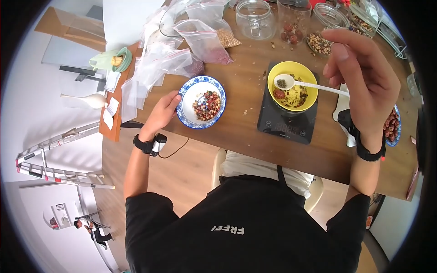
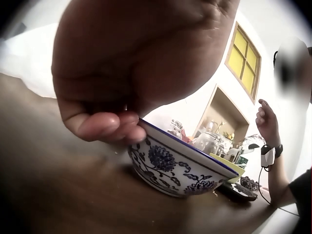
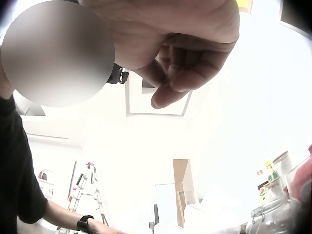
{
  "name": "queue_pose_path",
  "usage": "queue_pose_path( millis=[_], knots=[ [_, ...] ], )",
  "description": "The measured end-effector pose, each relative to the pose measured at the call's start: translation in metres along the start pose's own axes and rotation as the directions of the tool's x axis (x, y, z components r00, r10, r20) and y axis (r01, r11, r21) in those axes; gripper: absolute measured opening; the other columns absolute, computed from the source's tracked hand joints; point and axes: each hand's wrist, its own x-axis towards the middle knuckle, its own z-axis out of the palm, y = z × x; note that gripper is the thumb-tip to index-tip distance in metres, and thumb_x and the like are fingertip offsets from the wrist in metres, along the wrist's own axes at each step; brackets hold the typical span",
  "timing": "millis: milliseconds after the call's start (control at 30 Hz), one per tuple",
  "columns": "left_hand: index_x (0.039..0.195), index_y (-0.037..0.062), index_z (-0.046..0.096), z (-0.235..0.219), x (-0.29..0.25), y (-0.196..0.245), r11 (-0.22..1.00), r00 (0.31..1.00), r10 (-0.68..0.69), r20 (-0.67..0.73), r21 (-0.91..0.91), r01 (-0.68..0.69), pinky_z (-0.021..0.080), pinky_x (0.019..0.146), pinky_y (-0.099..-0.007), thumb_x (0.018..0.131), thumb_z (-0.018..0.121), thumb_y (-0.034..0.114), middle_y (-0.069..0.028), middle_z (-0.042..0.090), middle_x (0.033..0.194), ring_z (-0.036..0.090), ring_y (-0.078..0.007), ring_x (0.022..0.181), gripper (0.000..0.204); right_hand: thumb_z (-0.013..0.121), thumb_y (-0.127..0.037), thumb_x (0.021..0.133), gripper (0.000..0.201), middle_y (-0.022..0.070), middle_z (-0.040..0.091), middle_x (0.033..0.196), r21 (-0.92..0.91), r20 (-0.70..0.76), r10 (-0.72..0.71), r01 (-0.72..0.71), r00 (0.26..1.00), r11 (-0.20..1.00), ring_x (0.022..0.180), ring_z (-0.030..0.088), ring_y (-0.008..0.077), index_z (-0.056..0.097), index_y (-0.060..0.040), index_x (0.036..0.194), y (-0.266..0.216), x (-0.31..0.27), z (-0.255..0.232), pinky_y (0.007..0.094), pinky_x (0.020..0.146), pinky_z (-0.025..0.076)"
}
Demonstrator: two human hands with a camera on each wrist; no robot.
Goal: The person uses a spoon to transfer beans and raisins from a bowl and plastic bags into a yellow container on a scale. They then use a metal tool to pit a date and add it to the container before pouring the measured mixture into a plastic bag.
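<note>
My left hand (image 1: 163, 113) grips the rim of a blue-and-white patterned bowl (image 1: 185, 116) at its left side, thumb over the edge. Inside lies a mix of small red, brown and pale dried pieces (image 1: 207, 105). In the left wrist view, curled fingertips meet the rim of the bowl (image 2: 180, 170). My right hand (image 1: 366, 79) is raised at the right with loosely bent fingers; the right wrist view shows that hand (image 3: 190, 58) holding nothing. Below and left of it, a white spoon (image 1: 314, 85) with dark bits lies across a yellow bowl (image 1: 278, 101) of dried ingredients.
Under the yellow bowl is a black kitchen scale (image 1: 268, 125). Zip bags (image 1: 205, 38) crowd the back left. A clip-lid glass jar (image 1: 255, 22), a clear container (image 1: 293, 20) and more jars line the back. A plate of dark red dried pieces (image 1: 391, 127) stands at the right.
</note>
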Motion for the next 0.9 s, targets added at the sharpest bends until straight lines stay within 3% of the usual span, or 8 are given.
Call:
queue_pose_path(
  millis=[133,400,633,700,767,800,833,900],
  knots=[
    [0.122,0.0018,0.061,0.001,-0.002,0.014,1.0,0.998,0.024,0.052,-0.011,-0.024,0.037,0.058,-0.0209,0.108,0.047,0.027,0.0046,0.055,0.082,0.043,-0.0034,0.065,0.032,0.058,-0.007,0.102,0.021,0.0032,0.065,0.078,0.008,-0.004,-0.036,0.036,0.999,0.999,0.066,0.057,0.0049,0.068,0.0028,0.117,-0.011,0.013,0.006,0.0189,0.057,0.044],
    [0.12,-0.0024,0.061,0.027,0.019,0.031,0.985,0.988,0.15,0.047,0.083,-0.153,0.047,0.089,-0.0302,0.107,0.048,0.024,-0.0089,0.068,0.104,0.059,-0.0148,0.095,0.032,0.058,-0.007,0.101,0.021,0.0032,0.065,0.078,0.012,0.007,-0.049,0.049,0.999,0.999,0.066,0.057,0.0052,0.068,0.0032,0.117,-0.009,0.007,0.003,0.0188,0.057,0.044],
    [0.112,-0.0013,0.062,0.004,0.026,0.024,0.972,0.983,0.182,-0.021,0.157,-0.177,0.046,0.068,-0.0296,0.107,0.05,0.023,-0.0014,0.061,0.08,0.054,-0.011,0.073,0.028,0.058,-0.006,0.101,0.021,0.0034,0.065,0.078,0.001,-0.017,-0.039,0.039,0.999,0.999,0.066,0.058,0.0053,0.068,0.0038,0.116,-0.016,0.011,-0.001,0.0191,0.057,0.044],
    [0.112,0.0005,0.062,-0.007,0.023,0.017,0.889,0.789,0.448,-0.42,0.3,-0.345,0.042,0.059,-0.0293,0.103,0.056,0.019,0.0006,0.055,0.072,0.05,-0.0106,0.065,0.021,0.058,-0.006,0.101,0.021,0.0035,0.066,0.079,-0.007,-0.018,-0.049,0.049,0.999,0.999,0.067,0.058,0.0053,0.068,0.0038,0.116,-0.016,0.011,-0.003,0.019,0.057,0.044],
    [0.124,0.0014,0.06,-0.032,0.004,0.045,0.885,0.7,0.458,-0.547,0.356,-0.301,0.04,0.062,-0.0247,0.099,0.062,0.014,0.003,0.05,0.076,0.046,-0.0069,0.069,0.028,0.058,-0.006,0.101,0.021,0.0036,0.066,0.079,-0.018,-0.006,-0.066,0.065,0.998,0.998,0.067,0.058,0.0054,0.068,0.0038,0.116,-0.037,0.02,-0.001,0.0189,0.057,0.044],
    [0.128,0.0023,0.059,-0.039,0.01,0.047,0.803,0.621,0.589,-0.517,0.464,-0.375,0.043,0.063,-0.0273,0.095,0.067,0.013,0.0004,0.051,0.074,0.049,-0.0101,0.068,0.036,0.058,-0.005,0.101,0.021,0.0036,0.066,0.079,-0.019,0.002,-0.057,0.057,0.998,0.998,0.067,0.059,0.0053,0.068,0.0037,0.116,-0.036,0.019,-0.002,0.0188,0.057,0.044],
    [0.128,0.0023,0.059,-0.044,0.012,0.05,0.804,0.621,0.587,-0.52,0.463,-0.372,0.043,0.063,-0.0273,0.095,0.067,0.013,0.0004,0.051,0.074,0.049,-0.0101,0.068,0.036,0.058,-0.005,0.101,0.02,0.0037,0.066,0.08,-0.02,0.011,-0.05,0.051,0.999,0.999,0.067,0.059,0.0053,0.068,0.0036,0.116,-0.037,0.019,-0.001,0.0187,0.057,0.044],
    [0.13,0.0045,0.059,-0.056,0.015,0.055,0.719,0.723,0.564,-0.399,0.668,-0.193,0.045,0.066,-0.0284,0.091,0.07,0.011,-0.0025,0.053,0.074,0.051,-0.0125,0.068,0.041,0.058,-0.005,0.101,0.02,0.0035,0.066,0.08,-0.009,0.008,-0.052,0.052,0.999,0.999,0.067,0.059,0.0052,0.069,0.0034,0.116,-0.037,0.018,-0.001,0.0186,0.057,0.044]
  ],
)
